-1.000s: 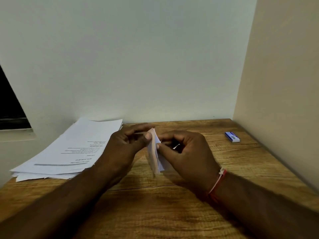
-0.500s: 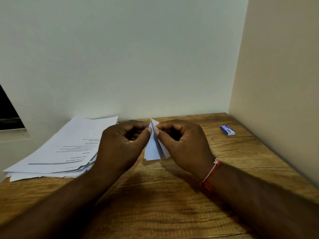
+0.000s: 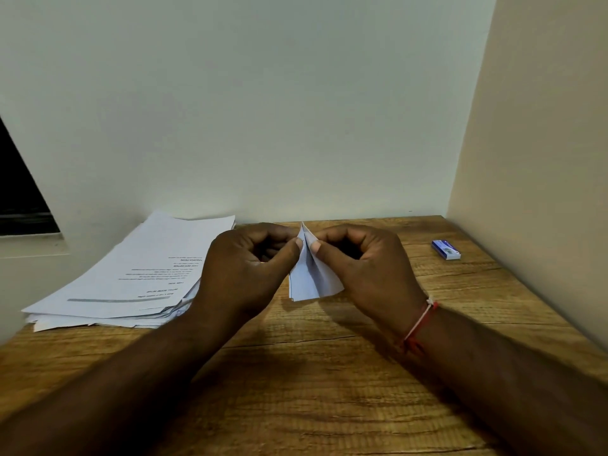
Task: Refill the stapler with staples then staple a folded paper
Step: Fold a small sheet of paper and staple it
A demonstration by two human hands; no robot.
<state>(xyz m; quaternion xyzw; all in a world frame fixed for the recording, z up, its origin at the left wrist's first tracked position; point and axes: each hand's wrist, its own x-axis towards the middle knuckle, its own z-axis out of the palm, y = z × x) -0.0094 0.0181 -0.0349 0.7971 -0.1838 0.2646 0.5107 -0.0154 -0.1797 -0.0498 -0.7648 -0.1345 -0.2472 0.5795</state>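
Note:
A small folded white paper (image 3: pixel 309 278) stands on edge above the wooden table (image 3: pixel 329 390), its layers fanning out toward the bottom. My left hand (image 3: pixel 243 274) pinches its upper left side between thumb and fingers. My right hand (image 3: pixel 365 268) pinches the upper right side the same way, thumbs almost meeting at the top fold. A small blue staple box (image 3: pixel 446 249) lies flat at the far right of the table. No stapler is in view.
A loose stack of printed sheets (image 3: pixel 131 278) lies at the back left of the table. A wall runs along the back edge and another along the right side. A dark window opening (image 3: pixel 19 192) sits at the far left.
The folded paper has turned from a sideways hold to upright, and both hands now pinch it near its top. The view has shifted slightly; the staple box and paper stack stay put.

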